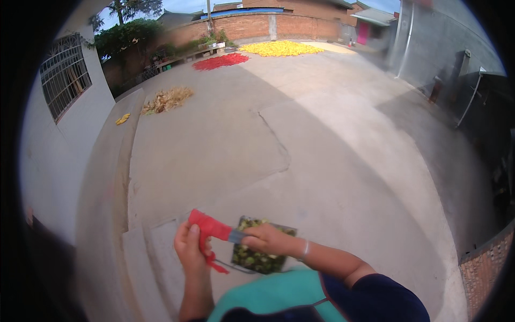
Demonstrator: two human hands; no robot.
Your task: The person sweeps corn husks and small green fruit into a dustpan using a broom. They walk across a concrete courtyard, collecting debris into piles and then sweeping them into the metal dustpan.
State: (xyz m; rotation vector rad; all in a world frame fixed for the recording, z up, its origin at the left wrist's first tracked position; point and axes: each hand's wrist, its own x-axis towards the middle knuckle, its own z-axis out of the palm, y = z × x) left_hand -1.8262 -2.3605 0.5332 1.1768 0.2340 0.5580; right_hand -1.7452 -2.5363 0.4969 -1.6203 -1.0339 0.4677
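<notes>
My left hand [190, 244] is closed, with thumb and fingers pinching a red cloth-like wrap [213, 227]. A loose red strip [217, 266] dangles below that wrap, beside my left wrist. From the wrap's right end a short grey-blue piece [235, 236] sticks out, and my right hand [263, 239] is closed round it. Its kind I cannot make out. Under my right hand, a dark square container [288, 231] holds several green and dark chunks [260, 261], too blurred to name. The container is partly hidden by my hand and my teal and navy clothing.
Grey concrete [214, 145] spreads ahead. Farther off lie a dry husk pile [167, 100], a few yellow cobs [123, 119], a red spread [221, 61] and a yellow spread [281, 49]. A low step edge [129, 161] and barred-window wall [80, 139] run along the left.
</notes>
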